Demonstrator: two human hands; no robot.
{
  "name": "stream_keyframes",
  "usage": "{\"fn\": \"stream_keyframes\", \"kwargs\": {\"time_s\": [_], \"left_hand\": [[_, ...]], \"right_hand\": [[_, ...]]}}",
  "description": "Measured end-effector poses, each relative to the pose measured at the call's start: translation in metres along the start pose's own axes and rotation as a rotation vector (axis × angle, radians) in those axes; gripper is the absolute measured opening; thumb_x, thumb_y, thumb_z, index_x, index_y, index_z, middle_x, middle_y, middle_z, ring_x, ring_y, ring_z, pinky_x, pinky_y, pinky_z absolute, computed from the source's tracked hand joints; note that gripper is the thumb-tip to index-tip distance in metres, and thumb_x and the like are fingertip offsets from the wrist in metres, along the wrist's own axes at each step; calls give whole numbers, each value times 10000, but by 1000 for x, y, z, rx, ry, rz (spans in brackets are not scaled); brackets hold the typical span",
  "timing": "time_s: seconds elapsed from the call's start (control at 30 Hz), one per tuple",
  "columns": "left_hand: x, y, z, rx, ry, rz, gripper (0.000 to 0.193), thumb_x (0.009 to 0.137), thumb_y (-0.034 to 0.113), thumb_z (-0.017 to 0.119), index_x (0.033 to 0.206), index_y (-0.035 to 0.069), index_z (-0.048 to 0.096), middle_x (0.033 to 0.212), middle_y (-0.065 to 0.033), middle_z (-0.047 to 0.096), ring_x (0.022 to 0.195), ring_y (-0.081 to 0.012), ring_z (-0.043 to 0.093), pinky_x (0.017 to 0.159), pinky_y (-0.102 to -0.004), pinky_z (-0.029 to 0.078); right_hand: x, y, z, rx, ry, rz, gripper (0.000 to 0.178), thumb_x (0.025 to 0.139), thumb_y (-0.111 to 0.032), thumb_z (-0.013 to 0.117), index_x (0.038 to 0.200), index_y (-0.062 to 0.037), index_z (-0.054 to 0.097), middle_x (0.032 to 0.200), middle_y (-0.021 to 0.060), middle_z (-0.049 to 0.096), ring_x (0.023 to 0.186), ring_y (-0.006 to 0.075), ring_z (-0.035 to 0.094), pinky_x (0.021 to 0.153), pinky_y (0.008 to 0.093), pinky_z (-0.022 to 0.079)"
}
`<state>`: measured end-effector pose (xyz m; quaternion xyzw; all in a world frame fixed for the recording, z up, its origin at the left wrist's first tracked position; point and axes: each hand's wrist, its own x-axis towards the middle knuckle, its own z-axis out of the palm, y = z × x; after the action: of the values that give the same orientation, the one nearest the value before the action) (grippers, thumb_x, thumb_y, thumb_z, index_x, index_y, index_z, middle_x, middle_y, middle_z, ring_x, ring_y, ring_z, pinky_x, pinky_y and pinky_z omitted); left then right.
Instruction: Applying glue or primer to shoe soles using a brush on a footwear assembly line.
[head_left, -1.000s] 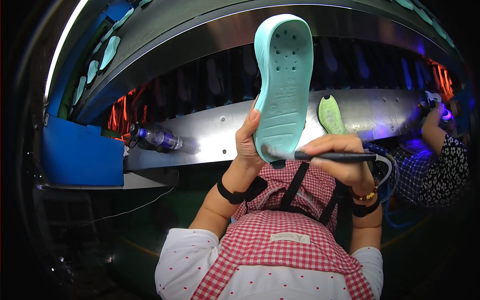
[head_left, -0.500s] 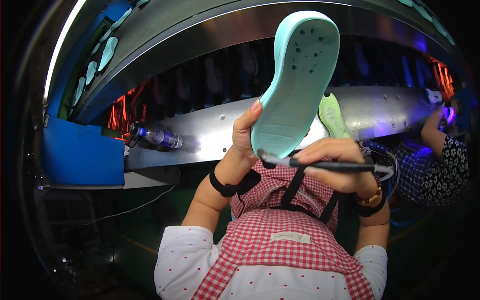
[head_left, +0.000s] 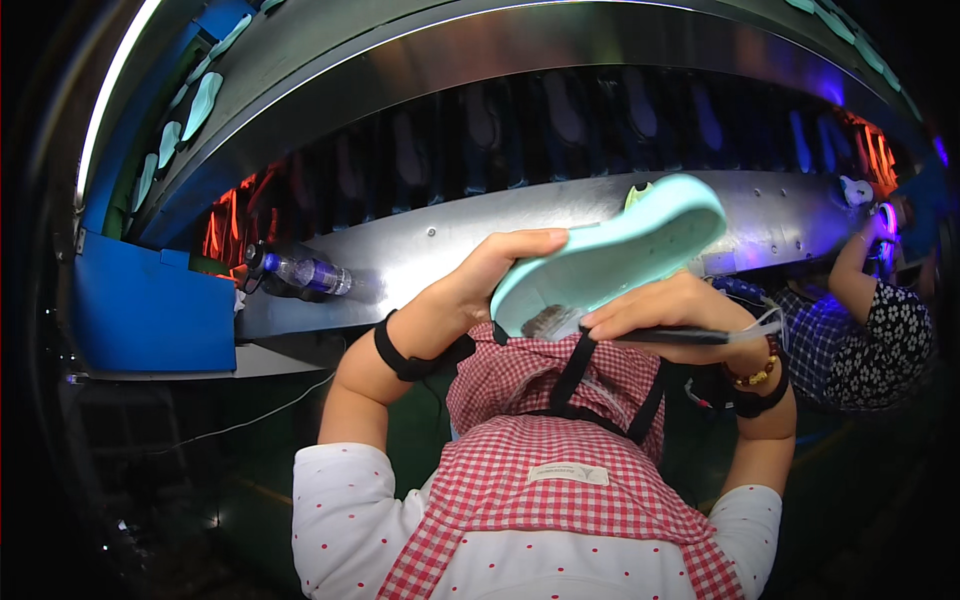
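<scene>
My left hand (head_left: 490,270) grips the heel end of a mint-green shoe sole (head_left: 615,255), which lies tilted, almost flat, above my lap. In my right hand (head_left: 665,310) I hold a dark-handled brush (head_left: 640,333); its bristles touch the underside of the sole near the heel. Both wrists wear black bands, and the right also has a beaded bracelet. A red checked apron covers my chest and lap below the hands.
A curved metal conveyor shelf (head_left: 420,250) runs in front of me, with dark sole moulds above it. A plastic bottle (head_left: 300,272) lies on its left end beside a blue bin (head_left: 150,315). Another person's arm (head_left: 865,275) reaches to the shelf at the right.
The sole has swung down from nearly upright to almost flat, its toe now pointing right. The brush has moved in against its heel end.
</scene>
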<state>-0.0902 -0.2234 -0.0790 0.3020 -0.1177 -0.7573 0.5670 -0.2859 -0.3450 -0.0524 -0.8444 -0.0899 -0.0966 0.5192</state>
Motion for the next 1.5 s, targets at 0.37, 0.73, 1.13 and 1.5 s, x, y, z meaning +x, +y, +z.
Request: {"fn": "stream_keyframes", "kwargs": {"time_s": [0.37, 0.73, 1.13, 1.5], "left_hand": [[-7, 5, -8, 393, 139, -116, 453, 844, 281, 511, 1147, -55, 494, 1031, -178, 581, 833, -202, 609, 720, -267, 494], [7, -19, -23, -78, 65, 63, 439, 841, 231, 497, 1169, -57, 451, 1037, -205, 569, 855, -232, 615, 750, -317, 518], [32, -45, -35, -222, 213, 185, 450, 861, 276, 443, 1158, -61, 438, 1036, -225, 562, 860, -328, 611, 727, -491, 515], [51, -25, -47, -256, 531, 516, 394, 906, 306, 342, 1134, 7, 459, 1026, -139, 567, 896, -252, 585, 754, -427, 497]], "right_hand": [[-3, -18, -20, -292, -323, 94, 239, 688, -54, 579, 924, -38, 611, 965, 117, 626, 893, 276, 603, 744, 321, 490], [-12, 5, -2, 65, 234, 119, 235, 724, -41, 651, 954, 0, 632, 815, 111, 654, 753, 174, 632, 682, 272, 500], [6, 84, 35, 54, 1142, 350, 177, 778, -14, 576, 946, 17, 626, 806, 75, 640, 593, 77, 577, 548, 187, 446], [1, 40, 43, -655, 651, 71, 325, 615, -61, 709, 923, 5, 628, 979, 112, 619, 912, 273, 526, 803, 343, 424]]}}
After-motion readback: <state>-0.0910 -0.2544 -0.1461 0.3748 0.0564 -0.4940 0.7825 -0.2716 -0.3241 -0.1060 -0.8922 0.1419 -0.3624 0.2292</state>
